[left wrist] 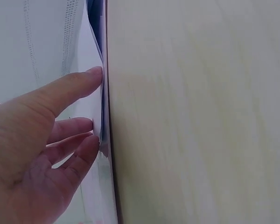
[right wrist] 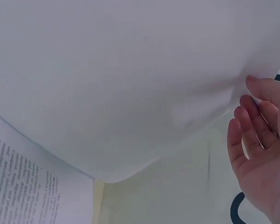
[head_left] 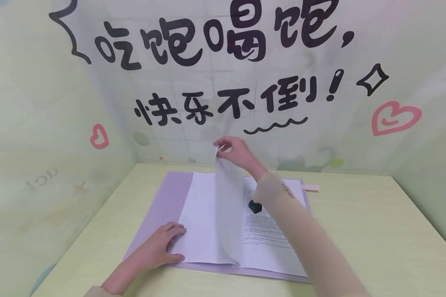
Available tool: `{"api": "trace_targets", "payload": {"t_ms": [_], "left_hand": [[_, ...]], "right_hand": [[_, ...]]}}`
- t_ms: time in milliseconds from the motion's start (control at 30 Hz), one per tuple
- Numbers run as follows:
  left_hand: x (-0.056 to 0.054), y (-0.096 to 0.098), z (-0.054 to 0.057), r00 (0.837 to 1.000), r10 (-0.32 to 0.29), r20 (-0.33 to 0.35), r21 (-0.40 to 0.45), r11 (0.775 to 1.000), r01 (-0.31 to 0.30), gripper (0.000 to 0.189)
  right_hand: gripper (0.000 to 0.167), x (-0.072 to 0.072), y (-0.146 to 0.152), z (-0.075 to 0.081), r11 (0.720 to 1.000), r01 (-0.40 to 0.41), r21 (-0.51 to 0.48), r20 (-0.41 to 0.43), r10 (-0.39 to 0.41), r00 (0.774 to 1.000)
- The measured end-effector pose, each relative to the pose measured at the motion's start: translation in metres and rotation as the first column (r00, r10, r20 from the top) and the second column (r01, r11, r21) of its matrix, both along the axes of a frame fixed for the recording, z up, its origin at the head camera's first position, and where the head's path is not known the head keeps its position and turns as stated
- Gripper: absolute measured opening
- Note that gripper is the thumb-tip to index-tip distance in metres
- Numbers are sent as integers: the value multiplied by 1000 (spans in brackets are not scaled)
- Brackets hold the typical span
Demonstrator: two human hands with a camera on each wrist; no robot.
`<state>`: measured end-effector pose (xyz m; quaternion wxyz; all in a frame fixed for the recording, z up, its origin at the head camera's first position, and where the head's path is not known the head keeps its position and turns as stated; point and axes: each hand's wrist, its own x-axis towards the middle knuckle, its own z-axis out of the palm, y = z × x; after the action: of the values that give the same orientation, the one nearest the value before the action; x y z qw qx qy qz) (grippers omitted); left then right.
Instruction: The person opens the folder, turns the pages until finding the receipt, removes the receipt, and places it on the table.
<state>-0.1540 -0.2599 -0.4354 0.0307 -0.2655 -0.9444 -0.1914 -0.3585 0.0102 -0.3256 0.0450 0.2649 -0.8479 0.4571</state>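
A light purple folder (head_left: 154, 210) lies spread out with white sheets on it. My right hand (head_left: 236, 152) pinches the top corner of a white sheet (head_left: 228, 206), thumb against fingers, and holds it upright near the middle of the folder. The raised sheet (right wrist: 130, 88) curves across the right wrist view, its side here blank. Lines of print cover the page (head_left: 264, 231) to its right. At the lower left, my left hand (head_left: 160, 247) rests on the edge of the blank left page (head_left: 197, 222), fingers loosely bent and thumb apart from them.
The folder lies on a pale wooden table (head_left: 364, 231). A pink tab (head_left: 311, 188) sticks out past its right edge. A small black object (head_left: 255, 206) shows beside the right sleeve (head_left: 301, 222), over the printed page. A printed curtain (head_left: 193, 144) stands behind the table.
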Motion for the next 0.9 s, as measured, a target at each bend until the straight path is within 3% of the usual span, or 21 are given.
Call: {"api": "trace_targets", "payload": {"t_ms": [400, 633, 767, 900], "left_hand": [[-1, -4, -1, 999, 18, -30, -10, 1000, -18, 64], [-3, -7, -2, 999, 28, 44, 53, 998, -30, 59], [-3, -9, -4, 999, 13, 41, 88, 996, -17, 68], [-2, -10, -5, 1000, 6, 22, 99, 995, -8, 93]], "right_hand": [[46, 7, -41, -37, 999, -34, -42, 94, 38, 995], [57, 8, -51, -66, 997, -81, 18, 114, 78, 990], [62, 10, -53, -78, 994, -103, 38, 125, 98, 987], [67, 12, -55, -90, 989, -103, 104, 152, 87, 984]]}}
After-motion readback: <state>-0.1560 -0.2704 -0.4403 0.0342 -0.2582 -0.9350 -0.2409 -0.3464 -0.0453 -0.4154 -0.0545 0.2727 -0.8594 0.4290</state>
